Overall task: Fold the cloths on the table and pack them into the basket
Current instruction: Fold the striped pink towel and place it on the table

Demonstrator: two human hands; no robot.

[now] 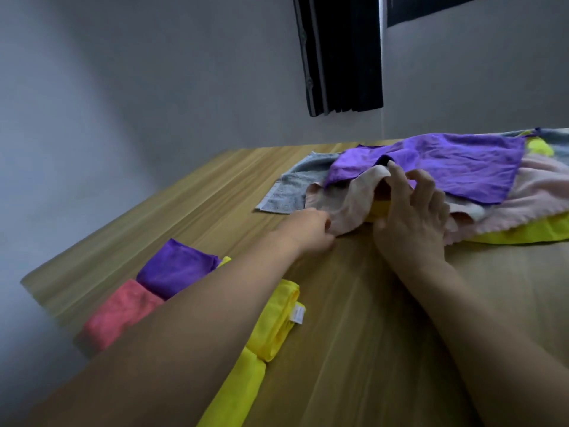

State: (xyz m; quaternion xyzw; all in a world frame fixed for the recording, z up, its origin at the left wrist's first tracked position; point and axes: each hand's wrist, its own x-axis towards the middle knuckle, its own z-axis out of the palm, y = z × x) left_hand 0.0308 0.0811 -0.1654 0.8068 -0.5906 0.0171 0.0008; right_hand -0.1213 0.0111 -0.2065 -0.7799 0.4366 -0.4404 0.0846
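Pile (462, 186): unfolded cloths heaped together, your landmark. Pink cloth (354, 204), at the pile's near-left edge, under the purple cloth (462, 167): your left hand (311, 231) pinches its low corner, fingers closed on it; your right hand (412, 217) lifts its upper edge, fingers curled narrow around the fabric, likely to draw it free for folding. Grey towel (289, 189), left of the pile, flat. Folded stack (172, 269), well short and left of the pile: purple, red, yellow, parked out of the working space. Basket: not in view.
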